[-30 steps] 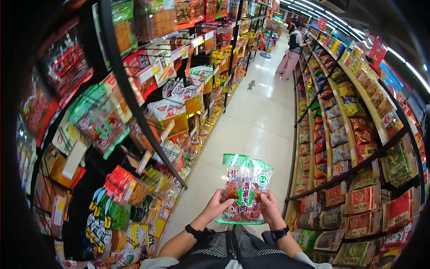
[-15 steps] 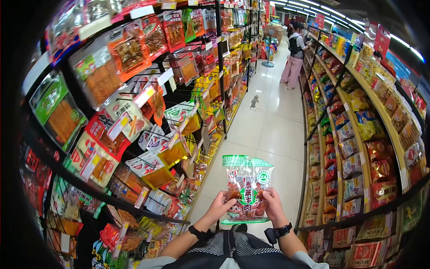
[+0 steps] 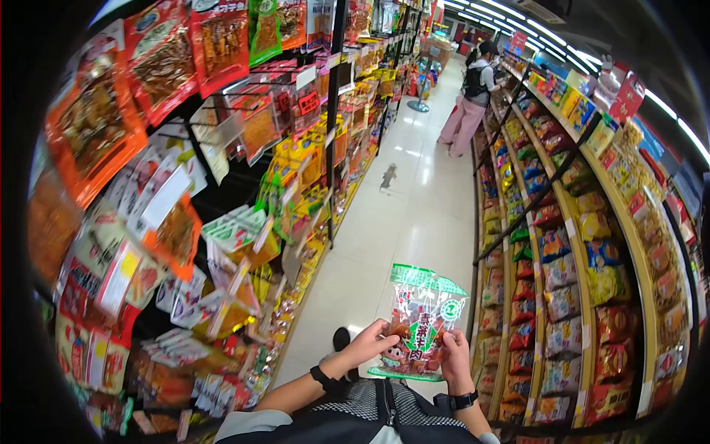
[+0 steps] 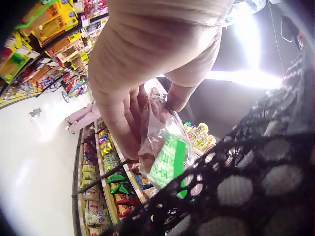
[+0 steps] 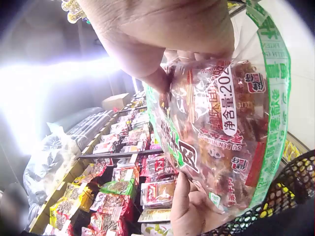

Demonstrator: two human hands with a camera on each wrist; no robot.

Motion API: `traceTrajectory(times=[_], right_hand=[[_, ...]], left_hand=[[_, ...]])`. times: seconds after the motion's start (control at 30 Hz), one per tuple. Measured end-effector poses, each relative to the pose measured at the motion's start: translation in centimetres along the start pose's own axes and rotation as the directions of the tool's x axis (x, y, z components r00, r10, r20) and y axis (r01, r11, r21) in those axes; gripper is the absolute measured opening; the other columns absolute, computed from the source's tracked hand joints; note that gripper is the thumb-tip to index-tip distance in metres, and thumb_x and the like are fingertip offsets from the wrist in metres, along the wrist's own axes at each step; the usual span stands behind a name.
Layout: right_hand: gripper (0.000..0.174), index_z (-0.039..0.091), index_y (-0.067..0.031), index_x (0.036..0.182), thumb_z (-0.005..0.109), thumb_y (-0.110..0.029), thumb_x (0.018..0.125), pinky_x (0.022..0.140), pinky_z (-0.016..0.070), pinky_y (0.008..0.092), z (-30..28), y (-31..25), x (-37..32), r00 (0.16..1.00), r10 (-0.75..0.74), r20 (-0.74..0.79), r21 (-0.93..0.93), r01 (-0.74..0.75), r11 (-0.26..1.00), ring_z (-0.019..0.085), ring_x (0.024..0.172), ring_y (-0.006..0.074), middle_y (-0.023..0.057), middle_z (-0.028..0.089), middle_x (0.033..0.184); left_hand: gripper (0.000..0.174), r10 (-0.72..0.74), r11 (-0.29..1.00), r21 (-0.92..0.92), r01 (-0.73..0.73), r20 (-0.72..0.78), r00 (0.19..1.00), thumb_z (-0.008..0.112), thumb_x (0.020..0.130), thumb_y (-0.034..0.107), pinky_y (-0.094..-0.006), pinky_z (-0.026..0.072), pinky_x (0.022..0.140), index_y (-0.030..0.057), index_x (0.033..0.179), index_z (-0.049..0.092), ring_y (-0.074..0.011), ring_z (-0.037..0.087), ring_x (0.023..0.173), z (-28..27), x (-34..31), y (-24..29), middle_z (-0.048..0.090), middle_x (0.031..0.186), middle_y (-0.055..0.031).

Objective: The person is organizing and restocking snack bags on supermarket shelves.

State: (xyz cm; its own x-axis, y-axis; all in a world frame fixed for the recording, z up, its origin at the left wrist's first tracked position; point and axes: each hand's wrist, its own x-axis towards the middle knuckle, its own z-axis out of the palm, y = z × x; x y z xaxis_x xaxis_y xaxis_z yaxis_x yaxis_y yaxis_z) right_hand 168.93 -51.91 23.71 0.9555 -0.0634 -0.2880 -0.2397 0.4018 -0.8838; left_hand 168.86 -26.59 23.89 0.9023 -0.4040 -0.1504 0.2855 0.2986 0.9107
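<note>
A black net cloth (image 4: 275,128) and the left hand (image 3: 372,342) hide much of the clear bag (image 3: 420,325) in the left wrist view, bright light washes out part of both wrist views, and the head view can't show most of the fingertips behind the bag. Both arms reach forward with elbows bent, and the left hand and right hand (image 3: 455,355) pinch the bag's two sides, thumbs in front, holding it up before the person's body, over the pale floor (image 3: 355,255). Small reddish-brown wrapped packs (image 5: 246,103) fill the bag, which has green ends.
</note>
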Motion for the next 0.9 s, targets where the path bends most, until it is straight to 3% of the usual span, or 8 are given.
traceTrajectory(times=[0.1, 0.23, 0.37, 0.4, 0.47, 0.67, 0.9], right_hand=[[0.012, 0.056, -0.0084, 0.103, 0.063, -0.012, 0.094, 0.072, 0.0491, 0.0240, 3.0, -2.4, 6.1, 0.997, -0.039, -0.065, 0.002, 0.039, 0.999, 0.058, 0.079, 0.0092, 0.0023, 0.062, 0.090], [0.011, 0.056, -0.0083, 0.103, 0.061, -0.016, 0.097, 0.068, 0.0459, 0.0223, 8.9, -6.9, 13.0, 1.000, 0.007, -0.025, -0.091, -0.010, 0.996, 0.055, 0.080, 0.0050, -0.0016, 0.060, 0.092], [0.010, 0.056, -0.0070, 0.104, 0.059, -0.014, 0.097, 0.067, 0.0482, 0.0223, 11.1, -7.7, 19.8, 0.995, -0.080, -0.053, -0.031, 0.079, 0.996, 0.058, 0.081, 0.0083, 0.0018, 0.062, 0.095], [0.012, 0.055, -0.0064, 0.106, 0.059, -0.014, 0.097, 0.070, 0.0501, 0.0234, 11.9, -8.4, 20.9, 0.998, -0.044, -0.053, -0.012, 0.043, 0.999, 0.059, 0.084, 0.0099, 0.0028, 0.062, 0.096], [0.013, 0.055, -0.0063, 0.107, 0.059, -0.014, 0.097, 0.071, 0.0507, 0.0239, 11.6, -8.0, 24.7, 0.998, -0.033, -0.044, -0.016, 0.032, 0.999, 0.060, 0.086, 0.0099, 0.0028, 0.062, 0.097], [0.011, 0.053, -0.0079, 0.099, 0.059, -0.017, 0.098, 0.066, 0.0487, 0.0226, 11.4, -9.0, 36.8, 1.000, 0.004, -0.006, 0.016, -0.004, 1.000, 0.056, 0.076, 0.0073, 0.0002, 0.059, 0.089], [0.010, 0.054, -0.0084, 0.101, 0.060, -0.016, 0.098, 0.070, 0.0466, 0.0220, 11.6, -13.9, 55.5, 0.995, -0.034, 0.099, 0.070, 0.027, 0.997, 0.054, 0.078, 0.0060, -0.0017, 0.058, 0.088]], left_hand=[[0.028, 0.026, 1.000, 0.008, -0.027, 0.043, 0.999, 0.060, 0.097, 0.012, -0.0336, 0.0638, 0.072, -0.0035, 0.116, 0.047, -0.0209, 0.065, 0.095, -3.2, 6.8, 3.1, 0.056, 0.114, -0.0130], [0.028, 0.045, 0.999, -0.006, -0.044, 0.049, 0.998, 0.060, 0.097, 0.012, -0.0313, 0.0637, 0.070, -0.0045, 0.115, 0.045, -0.0197, 0.064, 0.097, -8.3, 14.5, 8.5, 0.055, 0.114, -0.0124], [0.028, 0.036, 0.999, -0.010, -0.036, 0.023, 0.999, 0.060, 0.097, 0.014, -0.0326, 0.0643, 0.069, -0.0051, 0.111, 0.045, -0.0202, 0.064, 0.095, -11.2, 20.7, 10.7, 0.055, 0.110, -0.0124], [0.028, 0.021, 0.999, -0.027, -0.020, 0.024, 1.000, 0.060, 0.097, 0.014, -0.0330, 0.0644, 0.068, -0.0051, 0.110, 0.045, -0.0204, 0.064, 0.095, -11.7, 21.9, 11.4, 0.054, 0.110, -0.0126], [0.027, 0.021, 0.999, -0.036, -0.020, 0.016, 1.000, 0.060, 0.097, 0.015, -0.0344, 0.0649, 0.068, -0.0047, 0.108, 0.045, -0.0199, 0.063, 0.090, -12.9, 24.5, 12.6, 0.054, 0.107, -0.0129], [0.025, -0.034, 0.999, 0.002, 0.034, -0.015, 0.999, 0.061, 0.098, 0.017, -0.0267, 0.0566, 0.064, -0.0017, 0.108, 0.048, -0.0111, 0.059, 0.081, -16.8, 35.0, 13.7, 0.059, 0.096, -0.0077], [0.025, 0.032, 0.997, 0.071, -0.023, -0.115, 0.993, 0.061, 0.098, 0.017, -0.0255, 0.0528, 0.067, 0.0003, 0.112, 0.049, -0.0117, 0.061, 0.087, -19.0, 51.8, 18.5, 0.061, 0.101, -0.0088]])
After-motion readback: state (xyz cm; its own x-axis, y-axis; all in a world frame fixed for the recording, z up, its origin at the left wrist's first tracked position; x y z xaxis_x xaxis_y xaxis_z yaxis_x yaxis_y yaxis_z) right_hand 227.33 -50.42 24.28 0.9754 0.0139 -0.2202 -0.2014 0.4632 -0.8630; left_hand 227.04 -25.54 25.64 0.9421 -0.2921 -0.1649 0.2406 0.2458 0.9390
